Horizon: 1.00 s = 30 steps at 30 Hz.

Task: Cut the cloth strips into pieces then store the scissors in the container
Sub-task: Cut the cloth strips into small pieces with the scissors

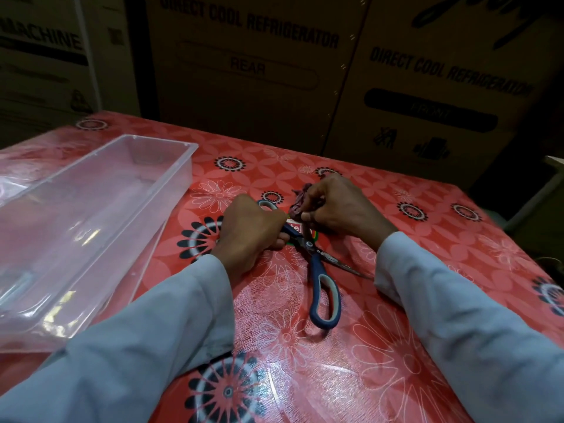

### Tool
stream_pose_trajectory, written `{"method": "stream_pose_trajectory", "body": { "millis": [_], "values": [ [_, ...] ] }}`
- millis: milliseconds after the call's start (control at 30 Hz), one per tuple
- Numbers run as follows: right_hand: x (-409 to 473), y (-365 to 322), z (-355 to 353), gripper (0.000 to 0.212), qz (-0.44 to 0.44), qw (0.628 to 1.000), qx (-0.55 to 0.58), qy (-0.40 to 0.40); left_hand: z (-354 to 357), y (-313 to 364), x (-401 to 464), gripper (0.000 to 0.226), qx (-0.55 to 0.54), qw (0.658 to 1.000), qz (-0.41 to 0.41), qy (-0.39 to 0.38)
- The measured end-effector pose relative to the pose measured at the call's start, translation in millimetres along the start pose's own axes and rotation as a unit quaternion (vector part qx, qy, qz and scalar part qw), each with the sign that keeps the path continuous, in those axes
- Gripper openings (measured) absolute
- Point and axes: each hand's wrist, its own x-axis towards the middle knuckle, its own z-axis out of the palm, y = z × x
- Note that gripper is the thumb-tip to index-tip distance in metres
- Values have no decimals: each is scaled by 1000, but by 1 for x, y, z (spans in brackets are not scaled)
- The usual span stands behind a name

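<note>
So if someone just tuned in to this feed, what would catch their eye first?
Probably the blue-handled scissors lying spread wide open on the red flowered tablecloth at centre, one loop under the left hand. Just beyond, the right hand pinches a small bunch of dark reddish cloth. The big clear plastic container fills the left side and looks empty.

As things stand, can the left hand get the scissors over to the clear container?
Probably yes. The left hand already rests on the scissors, and the open-topped container sits just to its left with only bare tablecloth between them.
</note>
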Motion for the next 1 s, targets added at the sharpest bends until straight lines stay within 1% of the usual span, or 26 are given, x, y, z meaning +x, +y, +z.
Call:
{"method": "stream_pose_trajectory", "body": {
  "millis": [233,400,500,600,733,767,800,867,900,933,1000],
  "values": [
    [17,3,5,7,25,999,-17,25,-2,2,-1,18,-22,1000,-18,-8],
    [29,8,15,3,50,995,-38,73,-3,3,0,17,-36,999,-25,-12],
    [36,13,19,10,85,989,-53,108,-4,3,-1,16,-34,999,-20,-15],
    [38,16,11,11,107,991,-2,81,-4,3,-3,18,-39,999,-10,-11],
    [20,21,-8,12,96,990,100,28,-2,3,-5,27,-52,999,1,-1],
    [13,23,-11,14,85,989,116,34,-3,4,-5,28,-60,998,0,-4],
    [5,26,-13,14,69,989,117,56,-3,4,-5,29,-67,998,-4,-10],
    [-12,32,-16,17,30,989,93,112,-4,5,-4,30,-78,997,-10,-27],
    [-21,36,-18,20,17,989,92,117,-5,4,-4,30,-78,996,-10,-34],
    [-29,40,-19,24,13,990,97,97,-6,4,-3,30,-70,997,-7,-36],
    [-39,48,-20,32,16,997,76,28,-8,3,-3,27,-49,998,7,-33]
  ]
}}
